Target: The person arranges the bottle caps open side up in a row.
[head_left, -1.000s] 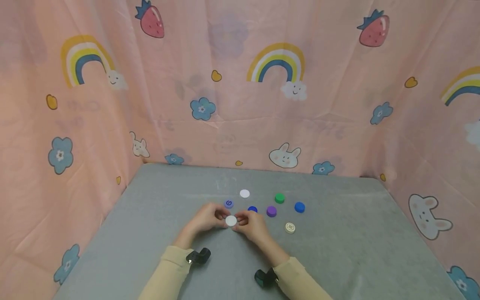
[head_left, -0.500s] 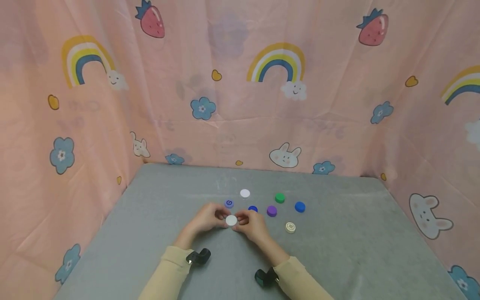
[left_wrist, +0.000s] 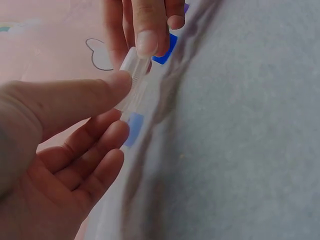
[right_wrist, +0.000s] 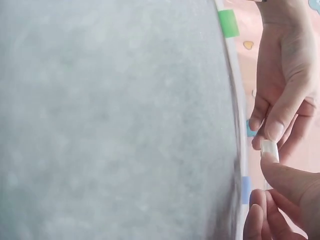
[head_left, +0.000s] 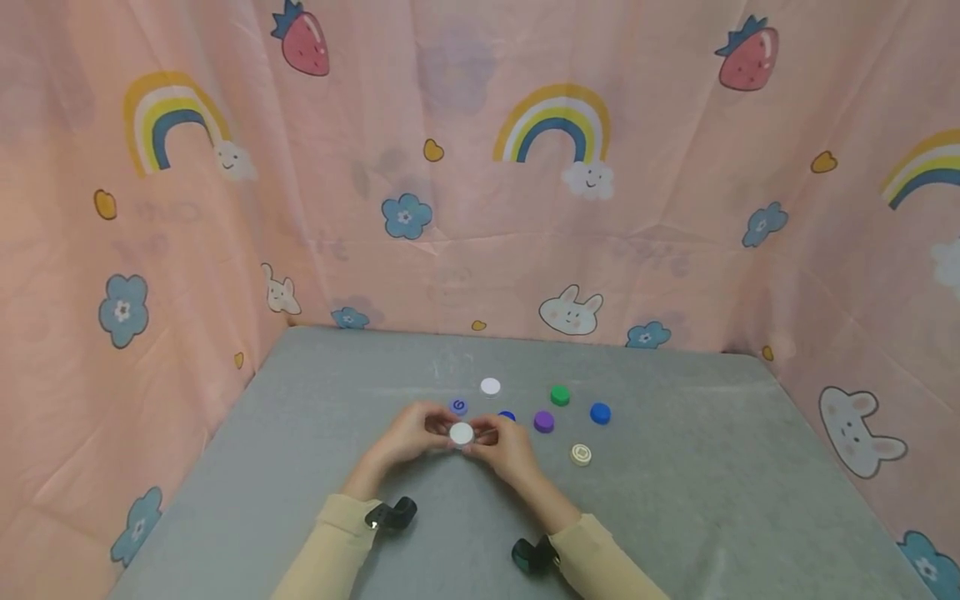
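A white bottle cap (head_left: 461,433) is held between both hands, its round top facing up in the head view. Fingers of my left hand (head_left: 411,433) pinch it from the left, while my right hand (head_left: 506,448) pinches its other side. In the left wrist view, the cap (left_wrist: 134,75) appears tilted on edge, with a ridged, translucent side; my left thumb (left_wrist: 95,97) presses it. Just beyond the hands lie a lavender cap (head_left: 458,407) with a dark mark and a dark blue cap (head_left: 507,416), the latter partly hidden by the right hand.
Farther back on the grey table (head_left: 337,375) lies another white cap (head_left: 491,387). To the right are purple (head_left: 543,422), green (head_left: 559,396) and blue (head_left: 600,413) caps, plus a cream cap (head_left: 581,454) nearer the front. A pink patterned curtain (head_left: 480,250) surrounds the table.
Both hands have shifted slightly up in the head view with the white bottle cap, whose side now shows more beneath its top. The other caps stay put.
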Demonstrator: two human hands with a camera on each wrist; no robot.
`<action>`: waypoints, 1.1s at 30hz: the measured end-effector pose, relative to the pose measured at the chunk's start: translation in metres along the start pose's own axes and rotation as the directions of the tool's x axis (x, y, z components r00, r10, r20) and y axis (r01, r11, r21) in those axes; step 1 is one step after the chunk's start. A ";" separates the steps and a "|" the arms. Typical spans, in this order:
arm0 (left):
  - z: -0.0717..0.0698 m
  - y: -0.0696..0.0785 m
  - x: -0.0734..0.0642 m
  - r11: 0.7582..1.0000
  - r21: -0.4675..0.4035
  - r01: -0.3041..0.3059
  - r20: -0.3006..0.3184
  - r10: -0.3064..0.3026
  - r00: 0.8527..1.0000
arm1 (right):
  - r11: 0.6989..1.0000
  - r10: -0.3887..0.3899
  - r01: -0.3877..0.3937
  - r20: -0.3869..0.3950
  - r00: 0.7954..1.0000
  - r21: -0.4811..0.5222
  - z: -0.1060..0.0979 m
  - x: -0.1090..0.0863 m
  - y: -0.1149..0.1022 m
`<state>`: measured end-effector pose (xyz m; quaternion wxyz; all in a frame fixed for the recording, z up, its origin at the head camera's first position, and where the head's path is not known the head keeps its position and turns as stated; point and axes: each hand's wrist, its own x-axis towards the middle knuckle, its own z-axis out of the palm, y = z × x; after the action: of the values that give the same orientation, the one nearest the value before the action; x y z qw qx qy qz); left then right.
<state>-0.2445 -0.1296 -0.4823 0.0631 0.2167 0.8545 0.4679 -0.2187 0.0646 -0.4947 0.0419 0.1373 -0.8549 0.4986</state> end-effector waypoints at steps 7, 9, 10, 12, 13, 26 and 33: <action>-0.007 0.006 -0.007 0.998 -0.061 0.005 0.009 -0.005 1.000 | 1.000 -0.025 0.025 0.003 1.000 0.007 -0.002 -0.001 -0.008; -0.009 0.008 -0.008 0.998 -0.058 0.003 0.011 -0.002 1.000 | 0.999 -0.034 0.034 0.007 0.999 -0.007 -0.003 -0.002 -0.010; -0.010 0.009 -0.009 0.998 -0.057 -0.003 0.013 0.004 1.000 | 0.999 -0.036 0.036 0.009 0.999 -0.007 -0.003 -0.003 -0.011; -0.011 0.010 -0.011 0.998 -0.059 -0.015 0.014 0.016 1.000 | 0.999 -0.036 0.036 0.016 0.999 -0.011 -0.004 -0.004 -0.014; -0.012 0.010 -0.011 0.998 -0.060 -0.023 0.015 0.024 1.000 | 0.999 -0.040 0.041 0.020 0.999 -0.018 -0.005 -0.005 -0.015; -0.014 0.013 -0.024 0.999 -0.035 -0.034 0.001 0.034 0.999 | 0.998 -0.047 0.049 0.047 0.998 -0.026 -0.006 -0.011 -0.022; -0.015 0.011 -0.029 0.998 -0.057 -0.020 -0.001 0.020 1.000 | 0.998 -0.054 0.055 0.053 0.997 -0.019 -0.005 -0.014 -0.023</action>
<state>-0.2194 -0.1479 -0.4675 0.0645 0.2234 0.8386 0.4927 -0.1989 0.0606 -0.4757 0.0344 0.1734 -0.8568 0.4845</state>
